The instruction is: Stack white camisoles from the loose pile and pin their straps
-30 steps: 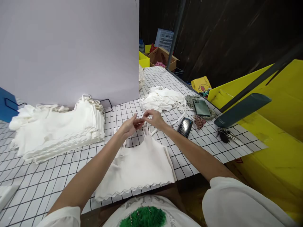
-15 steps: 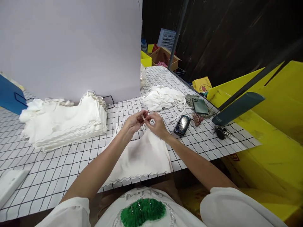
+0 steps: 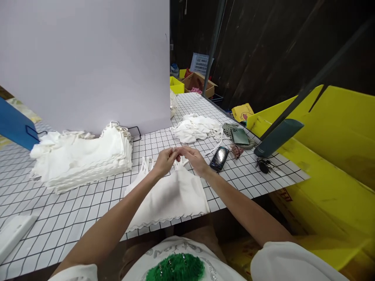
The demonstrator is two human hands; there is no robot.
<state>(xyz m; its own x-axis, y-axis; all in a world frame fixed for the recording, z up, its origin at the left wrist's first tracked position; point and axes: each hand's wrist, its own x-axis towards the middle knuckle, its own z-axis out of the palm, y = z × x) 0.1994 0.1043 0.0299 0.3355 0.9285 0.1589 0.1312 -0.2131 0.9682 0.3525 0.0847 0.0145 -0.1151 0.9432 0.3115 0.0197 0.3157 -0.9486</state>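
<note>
A white camisole (image 3: 172, 195) with thin straps and a wavy hem lies flat at the table's front edge. Above its upper right part, my left hand (image 3: 166, 159) and my right hand (image 3: 193, 158) meet fingertip to fingertip. Both are closed in a pinch around a thin white strap, most of it hidden by the fingers. More loose straps (image 3: 145, 164) stick up at the camisole's upper left. Left of it stands a thick stack of white camisoles (image 3: 88, 160), and beyond my hands lies a loose heap of white garments (image 3: 196, 128).
Right of my hands are a dark patterned phone case (image 3: 219, 159), a green phone (image 3: 240, 136), keys (image 3: 266, 165) and a dark green cylinder (image 3: 278, 137). A pale panel (image 3: 88, 66) rises behind the stack. Yellow bins (image 3: 336, 156) stand at the right. A white device (image 3: 16, 234) lies front left.
My fingers have drawn closer together, and the strap end that showed between them is now mostly covered. The camera view has tilted up slightly and turned a little right.
</note>
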